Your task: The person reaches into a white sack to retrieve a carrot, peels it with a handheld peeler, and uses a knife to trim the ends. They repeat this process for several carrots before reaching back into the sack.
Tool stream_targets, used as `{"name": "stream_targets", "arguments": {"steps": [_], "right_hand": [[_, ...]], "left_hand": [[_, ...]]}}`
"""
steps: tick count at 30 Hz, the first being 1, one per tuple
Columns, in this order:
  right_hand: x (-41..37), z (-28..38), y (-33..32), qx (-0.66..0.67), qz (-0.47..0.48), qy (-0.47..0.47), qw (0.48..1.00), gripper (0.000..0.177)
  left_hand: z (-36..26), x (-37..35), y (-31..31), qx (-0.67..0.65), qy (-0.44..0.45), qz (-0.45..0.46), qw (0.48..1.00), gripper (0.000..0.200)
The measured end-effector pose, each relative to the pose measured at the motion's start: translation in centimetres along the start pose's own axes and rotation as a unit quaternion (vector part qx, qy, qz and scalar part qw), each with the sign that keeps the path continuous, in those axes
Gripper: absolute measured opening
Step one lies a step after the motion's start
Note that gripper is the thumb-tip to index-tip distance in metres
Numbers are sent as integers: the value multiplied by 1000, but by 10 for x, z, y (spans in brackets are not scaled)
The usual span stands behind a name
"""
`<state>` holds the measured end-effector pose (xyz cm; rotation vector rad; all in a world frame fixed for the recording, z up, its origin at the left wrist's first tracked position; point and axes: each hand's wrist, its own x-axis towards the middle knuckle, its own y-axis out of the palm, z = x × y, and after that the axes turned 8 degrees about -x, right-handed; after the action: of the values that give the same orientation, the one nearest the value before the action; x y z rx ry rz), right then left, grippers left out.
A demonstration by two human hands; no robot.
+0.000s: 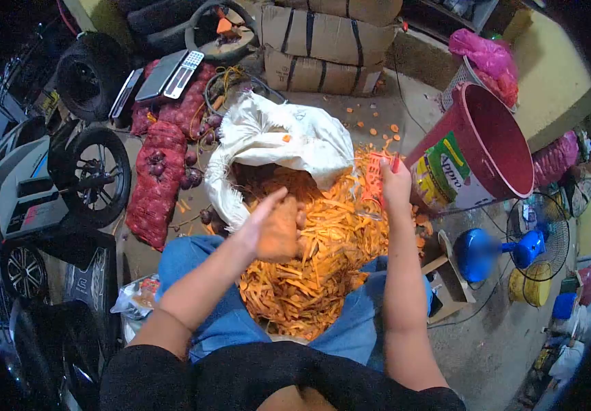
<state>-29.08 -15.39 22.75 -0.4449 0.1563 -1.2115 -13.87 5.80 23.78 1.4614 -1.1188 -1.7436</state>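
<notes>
My left hand (278, 226) hovers over a heap of orange peelings or strips (329, 236), palm turned up and coloured orange. Its thumb stands apart and the fingers are partly curled; I make out nothing held in it. Between my jeans-clad legs, the heap spills from a white woven sack (295, 140) whose mouth faces me. My right hand (397, 188) is closed around the red handle of a knife (396, 163), its thin blade hard to see. Close by on the left is a red printed plastic packet (373, 179); on the right is a dark red bucket (439, 161).
Red net sacks of onions (155, 181) lie at left, with a scale (172, 77) on top. A motorcycle wheel (96, 175) stands beyond. Strapped cartons (323, 51) are at the back. At right are a blue fan (477, 253) and an open cardboard box (449, 284).
</notes>
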Motion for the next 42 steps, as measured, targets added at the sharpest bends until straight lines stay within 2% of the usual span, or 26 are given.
{"name": "stream_targets", "arguments": {"steps": [1,3,4,5,7,8,10,11,13,16,18,19,21,22,24,28,31,34,36,37,39,40,42], "right_hand": [[-1,0,2,-6,2,6,1000,20],[-3,2,5,72,32,45,996,19],[-5,5,7,82,26,64,994,19],[-6,8,8,80,29,65,994,19],[-8,16,8,155,42,90,983,17],[-9,19,10,153,40,90,983,17],[-13,29,17,243,59,120,961,16],[-15,35,18,240,58,120,962,16],[-20,50,17,171,94,201,960,15],[-19,26,33,228,63,169,957,16],[-21,28,34,270,82,173,944,17],[-22,31,33,268,82,173,944,17],[-23,35,31,291,81,179,936,18],[-23,37,30,289,81,179,937,18],[-21,40,30,297,18,196,934,19],[-17,34,28,313,15,181,932,19],[-19,35,30,305,24,182,934,21],[-25,39,38,256,21,181,950,23],[-27,34,45,156,13,133,979,25],[-29,34,48,156,12,135,978,25],[-34,36,53,111,10,130,985,25],[-35,34,56,132,-2,78,988,25],[-37,34,57,142,4,73,987,24]], "left_hand": [[9,6,-12,41,16,-28,999,32],[6,22,-23,19,34,-72,997,32],[1,27,-21,8,62,-111,992,31],[-2,32,-17,4,62,-112,992,31],[-6,36,3,-26,127,-169,977,28],[-10,45,-5,-11,123,-104,987,31],[-7,55,-6,-9,108,-73,991,32],[-5,60,-6,-6,95,-43,994,34],[-3,66,-2,-30,92,-45,994,36],[-4,70,0,1,125,-84,988,36],[-7,71,0,-14,127,-23,992,35],[-6,71,0,-16,127,-23,992,35],[-4,71,2,31,93,36,994,34],[-2,71,3,30,92,38,995,34],[1,72,4,70,94,9,993,35],[0,70,5,88,80,17,993,33],[4,69,11,68,85,43,993,32],[7,73,8,72,92,11,993,34],[4,76,1,94,68,45,992,39],[5,77,0,93,67,44,992,39],[6,76,3,124,89,25,988,38],[8,74,6,124,89,24,988,38],[12,67,13,116,97,-23,988,38]]}}
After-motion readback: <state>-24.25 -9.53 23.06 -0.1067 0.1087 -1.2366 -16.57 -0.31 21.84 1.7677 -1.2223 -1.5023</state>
